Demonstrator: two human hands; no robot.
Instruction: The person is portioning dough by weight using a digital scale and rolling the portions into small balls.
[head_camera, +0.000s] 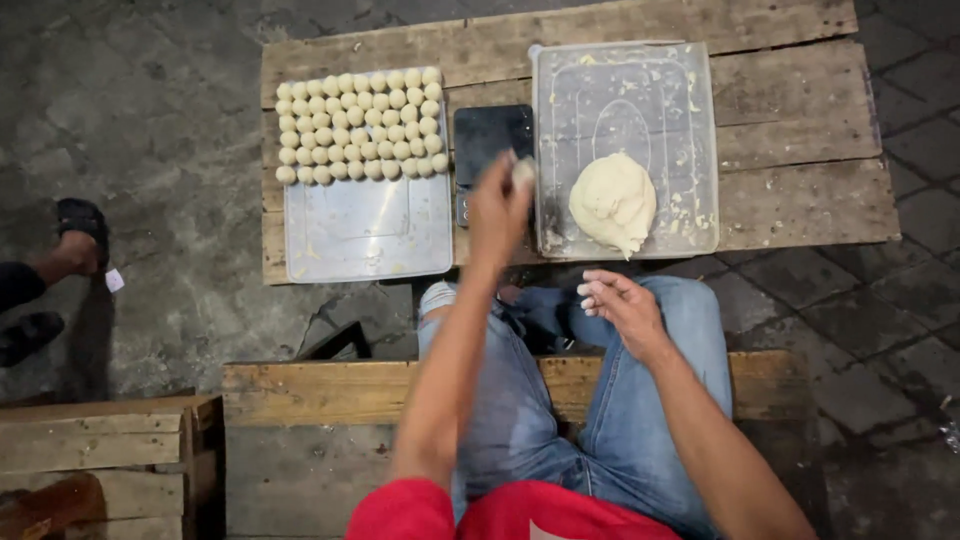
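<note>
Wooden bench (330, 390): nearest element; a plank seat running left to right under the person's legs, which are in blue jeans.
Wooden crate (100, 445): near left corner, beside the bench.
Right hand (622, 308): hovers above the right knee, palm down, fingers loosely spread and lightly curled; holds nothing. Pale dough residue coats the fingertips (590, 292).
Left hand (498, 205): raised over the near edge of the pallet, fingers closed round a small dough piece (523, 172).
Dough piece: pale cream, rounded, only partly visible at the fingertips, blurred; exact shape cannot be told. It sits above the black scale (490, 138), between the two trays.
Wooden pallet (800, 190): weathered boards on the paving, just beyond the knees; carries both trays and the scale.
Metal tray (365, 235): left on the pallet; near half bare and reflective.
Dough balls (360, 125): far half of the metal tray, small, smooth, cream-coloured, even in size, packed touching in neat rows.
Clear plastic tub (690, 110): right on the pallet, walls and floor smeared with dough scraps.
Dough mass (612, 203): one large, rough-surfaced cream lump in the near part of the tub.
Second person: far left, a foot in a dark sandal (80, 220) on the grey paving, well apart from the pallet.
</note>
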